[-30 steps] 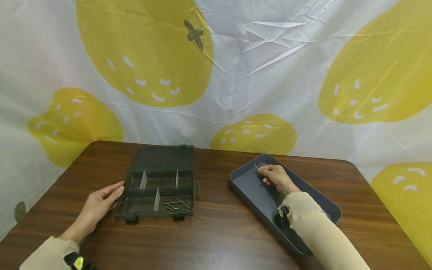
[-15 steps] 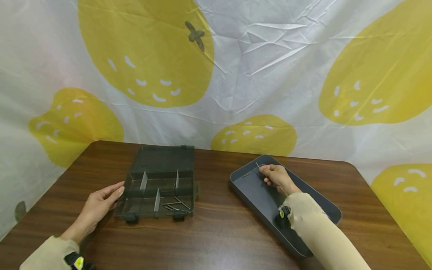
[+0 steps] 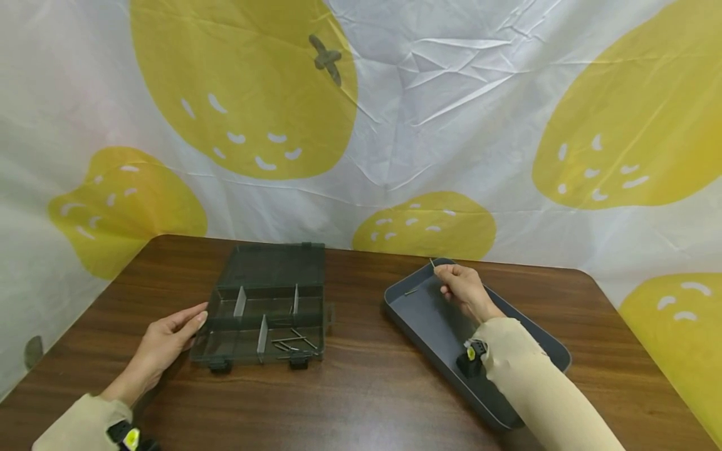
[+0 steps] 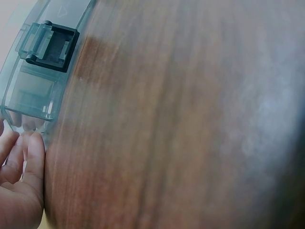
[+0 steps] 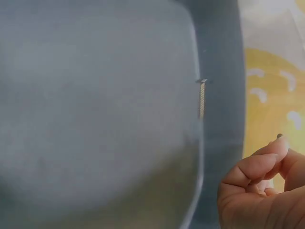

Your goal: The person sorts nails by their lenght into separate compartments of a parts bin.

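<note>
My right hand (image 3: 465,291) pinches a thin metal screw (image 3: 432,263) between thumb and fingertips, over the far end of the grey tray (image 3: 429,332). In the right wrist view only a small dark tip pokes out past the fingertips (image 5: 281,145). Another screw (image 5: 202,99), with a flat head and ridged shank, lies in the tray against its wall. On the left, the straight fingers of my left hand (image 3: 160,347) rest on the left side of a smoky clear divided box (image 3: 239,321). Several screws (image 3: 293,341) lie in its front right compartment.
The box's lid (image 3: 276,264) is folded back on the brown wooden table (image 3: 361,382). Dark latches (image 4: 53,47) hang at its front edge. A white cloth (image 3: 417,125) with yellow fruit print rises right behind the table.
My right hand has lifted slightly toward the tray's far rim with the screw, which now points more upright. My left hand and the box have stayed put.
</note>
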{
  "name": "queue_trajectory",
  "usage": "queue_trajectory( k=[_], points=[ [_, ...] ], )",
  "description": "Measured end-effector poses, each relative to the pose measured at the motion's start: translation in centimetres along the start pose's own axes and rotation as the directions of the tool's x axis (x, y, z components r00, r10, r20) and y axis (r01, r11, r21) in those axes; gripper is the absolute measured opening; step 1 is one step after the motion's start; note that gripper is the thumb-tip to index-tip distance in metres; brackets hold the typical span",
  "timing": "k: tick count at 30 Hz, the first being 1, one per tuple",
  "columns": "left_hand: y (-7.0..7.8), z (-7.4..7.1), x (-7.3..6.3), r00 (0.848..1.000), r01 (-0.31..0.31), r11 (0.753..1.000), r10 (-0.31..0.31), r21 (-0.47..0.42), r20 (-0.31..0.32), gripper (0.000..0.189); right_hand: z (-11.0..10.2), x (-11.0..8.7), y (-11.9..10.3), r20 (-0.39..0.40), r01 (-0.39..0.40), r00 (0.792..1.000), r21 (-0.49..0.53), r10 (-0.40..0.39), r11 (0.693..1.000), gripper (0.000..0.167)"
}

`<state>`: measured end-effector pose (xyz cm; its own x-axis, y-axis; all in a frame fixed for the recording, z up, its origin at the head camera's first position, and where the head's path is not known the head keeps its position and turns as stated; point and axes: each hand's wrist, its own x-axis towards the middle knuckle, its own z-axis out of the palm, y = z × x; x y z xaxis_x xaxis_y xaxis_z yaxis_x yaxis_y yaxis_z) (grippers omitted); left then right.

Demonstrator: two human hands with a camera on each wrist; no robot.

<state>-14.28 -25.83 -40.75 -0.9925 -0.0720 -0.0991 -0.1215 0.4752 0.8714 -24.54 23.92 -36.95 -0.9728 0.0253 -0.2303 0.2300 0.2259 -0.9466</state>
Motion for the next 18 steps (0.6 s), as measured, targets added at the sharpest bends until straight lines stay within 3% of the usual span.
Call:
queue_trajectory(
  k=[8,18],
  points=[
    [0.0,0.0,0.0,1.0,0.001,1.0,-0.001,0.0,0.008,0.066,1.3,-0.2,-1.5,-0.011,0.021,1.0,0.054,-0.02,0.998,0.036],
    [0.0,0.0,0.0,1.0,-0.005,1.0,0.005,-0.005,0.0,0.066,3.9,-0.3,-3.5,0.014,0.035,0.999,0.179,-0.038,0.983,0.016]
  ],
)
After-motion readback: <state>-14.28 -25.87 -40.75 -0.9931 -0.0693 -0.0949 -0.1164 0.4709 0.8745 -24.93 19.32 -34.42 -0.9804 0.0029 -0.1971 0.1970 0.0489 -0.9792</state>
